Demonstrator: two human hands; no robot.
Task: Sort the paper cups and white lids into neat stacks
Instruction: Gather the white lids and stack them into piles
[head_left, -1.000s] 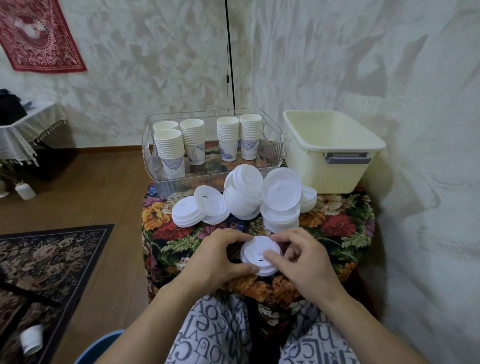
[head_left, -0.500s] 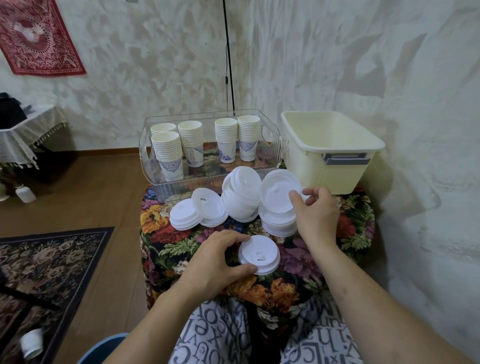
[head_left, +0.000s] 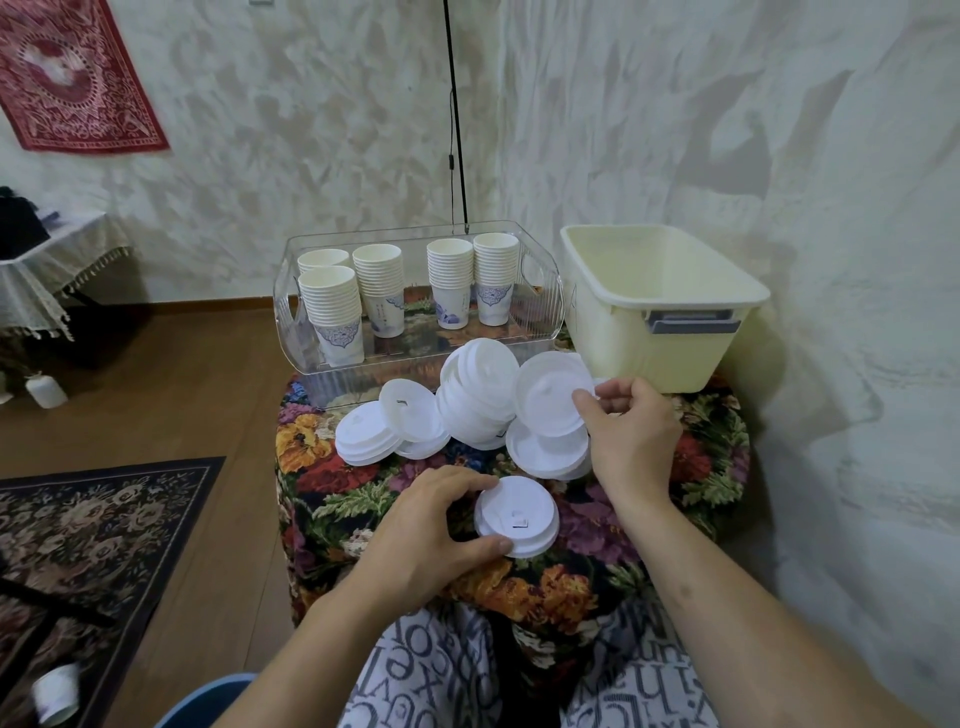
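Note:
A short stack of white lids lies near the front of the floral table. My left hand grips its left rim between thumb and fingers. Behind it lie loose leaning piles of white lids. My right hand pinches the right edge of the tilted top lid of the right pile. Stacks of paper cups stand inside a clear tray at the back.
A cream plastic tub sits at the table's back right, close to the wall. A black pole rises behind the tray. A dark rug and a fallen cup lie on the wooden floor at left.
My right hand left the front lid stack, reached back to the right pile and took its top lid by the edge. My left hand stayed on the front stack.

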